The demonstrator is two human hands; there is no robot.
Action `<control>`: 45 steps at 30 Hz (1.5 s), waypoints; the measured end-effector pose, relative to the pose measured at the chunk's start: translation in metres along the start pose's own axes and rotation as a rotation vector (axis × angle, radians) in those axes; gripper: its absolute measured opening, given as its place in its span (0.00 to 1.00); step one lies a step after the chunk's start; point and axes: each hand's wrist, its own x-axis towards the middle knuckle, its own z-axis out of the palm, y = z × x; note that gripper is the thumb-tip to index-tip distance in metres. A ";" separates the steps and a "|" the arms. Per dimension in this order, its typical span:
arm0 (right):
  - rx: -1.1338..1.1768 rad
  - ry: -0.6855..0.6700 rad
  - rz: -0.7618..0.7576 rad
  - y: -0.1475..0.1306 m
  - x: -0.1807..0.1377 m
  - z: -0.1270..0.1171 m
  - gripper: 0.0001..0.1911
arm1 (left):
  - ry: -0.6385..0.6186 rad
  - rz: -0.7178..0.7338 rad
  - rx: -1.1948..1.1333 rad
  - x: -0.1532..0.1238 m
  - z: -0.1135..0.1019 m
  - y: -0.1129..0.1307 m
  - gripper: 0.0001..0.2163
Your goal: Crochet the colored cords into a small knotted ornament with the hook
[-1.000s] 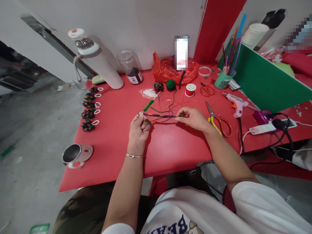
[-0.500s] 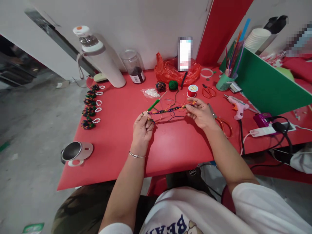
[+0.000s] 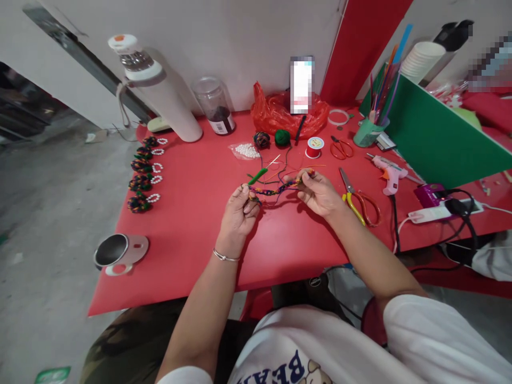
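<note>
Yarn strip, multicoloured, pinched between fingers of left hand and right hand; step, apparently straightening; next move probably calls for even tension.

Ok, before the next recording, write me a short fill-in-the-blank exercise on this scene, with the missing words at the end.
1. The left hand and right hand both hold the multicoloured strip.
The slim tool at the left hand has a ____ handle.
2. A row of ____ yarn bundles lies along the left side of the table.
3. The thread on the spool is ____.
4. The glue gun's body is ____.

Missing words: green; five; red; pink.
</note>
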 end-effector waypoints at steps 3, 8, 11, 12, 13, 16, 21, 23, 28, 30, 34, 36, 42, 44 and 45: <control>0.005 -0.020 0.029 0.006 0.000 0.004 0.20 | -0.043 -0.030 0.025 -0.002 0.002 -0.004 0.13; -0.157 -0.031 0.128 0.013 -0.004 0.012 0.25 | -0.034 -0.054 0.011 -0.003 0.005 -0.004 0.12; -0.351 -0.114 0.189 0.012 -0.008 0.015 0.21 | -0.027 -0.070 0.003 -0.003 0.005 -0.004 0.12; -0.411 -0.154 0.205 0.011 -0.009 0.015 0.20 | -0.031 -0.072 0.006 -0.003 0.005 -0.005 0.11; -0.463 -0.194 0.213 0.011 -0.010 0.015 0.19 | -0.036 -0.072 0.012 -0.002 0.005 -0.005 0.11; -0.554 -0.275 0.183 0.009 -0.011 0.014 0.17 | -0.041 -0.064 0.055 -0.002 0.005 -0.008 0.12; -0.621 -0.284 0.116 0.007 -0.012 0.013 0.13 | -0.067 -0.083 0.133 -0.003 0.004 -0.015 0.15; -0.645 -0.251 0.078 0.008 -0.011 0.013 0.13 | -0.063 -0.107 0.170 -0.003 0.004 -0.019 0.15; -0.735 -0.160 -0.057 0.009 -0.012 0.013 0.13 | 0.003 -0.152 0.192 -0.003 0.005 -0.022 0.10; -0.744 -0.163 -0.033 0.008 -0.013 0.014 0.13 | -0.008 -0.160 0.133 -0.004 0.006 -0.018 0.09; -0.711 -0.169 0.029 0.004 -0.015 0.016 0.12 | -0.119 -0.203 0.047 -0.007 0.007 -0.008 0.08; -0.697 -0.184 0.022 0.002 -0.016 0.016 0.12 | -0.160 -0.218 0.030 -0.009 0.007 -0.005 0.09; -0.708 -0.226 0.029 -0.003 -0.016 0.015 0.10 | -0.173 -0.171 0.054 -0.008 0.003 -0.006 0.09; -0.710 -0.255 0.047 -0.004 -0.017 0.015 0.11 | -0.156 -0.176 0.082 -0.007 0.003 -0.007 0.08; -0.706 -0.268 0.059 -0.004 -0.018 0.016 0.11 | -0.153 -0.184 0.094 -0.007 0.003 -0.007 0.07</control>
